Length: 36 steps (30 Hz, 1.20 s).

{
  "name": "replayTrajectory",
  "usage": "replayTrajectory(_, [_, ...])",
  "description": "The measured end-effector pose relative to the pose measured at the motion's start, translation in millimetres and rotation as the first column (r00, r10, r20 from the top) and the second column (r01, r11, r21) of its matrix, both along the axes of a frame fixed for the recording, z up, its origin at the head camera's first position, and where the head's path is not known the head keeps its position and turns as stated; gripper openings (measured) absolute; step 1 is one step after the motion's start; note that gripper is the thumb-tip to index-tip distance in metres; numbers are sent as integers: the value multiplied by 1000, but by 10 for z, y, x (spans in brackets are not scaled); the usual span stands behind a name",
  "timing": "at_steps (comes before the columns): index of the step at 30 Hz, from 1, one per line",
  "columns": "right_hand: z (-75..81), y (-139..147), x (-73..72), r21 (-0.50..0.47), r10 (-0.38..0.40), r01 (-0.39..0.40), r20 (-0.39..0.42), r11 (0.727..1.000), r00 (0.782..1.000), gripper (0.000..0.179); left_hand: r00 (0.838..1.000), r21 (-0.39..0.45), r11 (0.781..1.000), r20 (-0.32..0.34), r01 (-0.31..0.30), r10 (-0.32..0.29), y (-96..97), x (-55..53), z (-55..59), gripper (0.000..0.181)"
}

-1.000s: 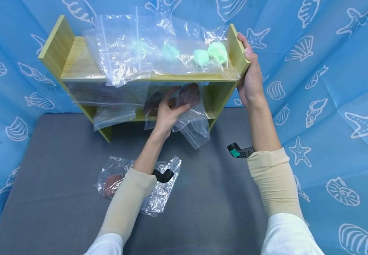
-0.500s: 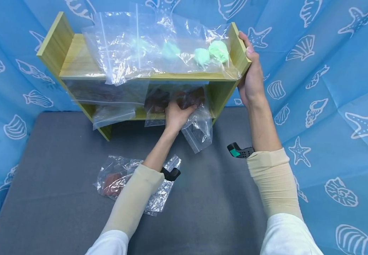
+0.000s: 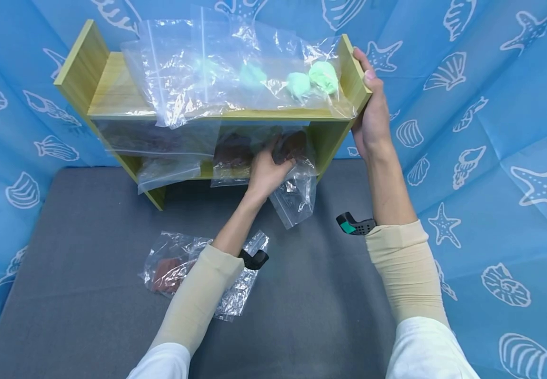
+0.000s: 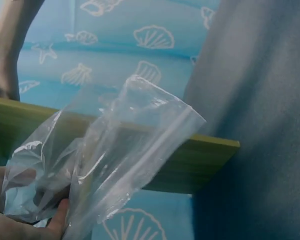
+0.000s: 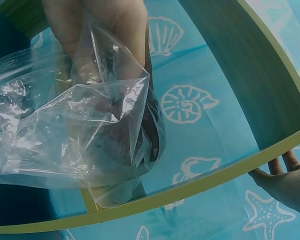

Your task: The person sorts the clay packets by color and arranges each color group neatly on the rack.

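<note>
My left hand (image 3: 267, 172) reaches into the lower tier of the yellow-green wooden shelf (image 3: 121, 84) and grips a clear zip bag (image 3: 297, 197) with a dark reddish-brown lump inside. The bag's zip end hangs over the tier's front edge. In the left wrist view the thumb lies against the bag's crumpled film (image 4: 135, 140), and the other fingertips are partly hidden. Another zip bag with dark contents (image 3: 232, 152) lies just left of that hand. My right hand (image 3: 373, 116) holds the shelf's right side panel (image 3: 355, 73), its fingers behind the outer edge.
Along the upper tier lie overlapping clear bags (image 3: 178, 68) with several pale green lumps (image 3: 322, 77). More zip bags (image 3: 159, 139) fill the lower tier's left part. On the grey table (image 3: 311, 316), a bag with a reddish lump (image 3: 166, 275) lies beneath my left forearm. A blue shell-patterned curtain (image 3: 491, 131) surrounds everything.
My left hand has moved right and deeper into the lower tier, and the gripped bag has shifted slightly right with its zip end lower. The right hand stays on the side panel.
</note>
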State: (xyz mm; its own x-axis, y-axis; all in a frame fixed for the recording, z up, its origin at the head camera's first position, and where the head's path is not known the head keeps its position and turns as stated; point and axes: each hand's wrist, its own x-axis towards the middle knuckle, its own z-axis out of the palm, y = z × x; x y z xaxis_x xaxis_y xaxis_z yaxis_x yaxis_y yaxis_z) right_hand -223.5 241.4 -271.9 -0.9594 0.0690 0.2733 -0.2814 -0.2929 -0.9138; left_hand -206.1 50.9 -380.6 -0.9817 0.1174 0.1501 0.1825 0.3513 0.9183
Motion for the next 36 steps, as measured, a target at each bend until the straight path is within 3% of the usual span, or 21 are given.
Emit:
replayTrajectory(4, [1,2,-3,6,-2,2,4,1000,1000,44,996,-40,998,-82,-40,37,1,1,-6,66])
replayTrajectory(8, [-2,5,4,16,-10,10,8,1000,1000,44,995,-58,996,-86,-63,58,-31,56,44,63])
replayTrajectory(11, [-6,3,4,17,-9,9,2,1000,1000,44,995,-33,997,-80,-68,65,-90,133,80,58])
replayTrajectory(16, [-5,3,2,12,-10,10,3,1000,1000,44,992,92,994,-109,-52,62,-230,258,101,45])
replayTrajectory(21, [-1,15,4,12,-6,6,4,1000,1000,44,987,207,978,-158,-1,34,-434,387,82,37])
replayTrajectory(26, [8,17,-1,-1,2,-2,-17,1000,1000,45,983,301,950,-181,86,-31,-694,529,57,35])
replayTrajectory(31, [0,11,2,-6,10,-11,-18,1000,1000,46,976,285,941,-170,181,-136,-947,752,147,34])
replayTrajectory(34, [0,8,1,-4,17,-17,-18,1000,1000,46,971,253,943,-155,217,-182,-1087,896,229,34])
replayTrajectory(36, [2,6,0,-3,19,-19,-16,1000,1000,46,969,239,943,-148,231,-200,-1179,958,223,35])
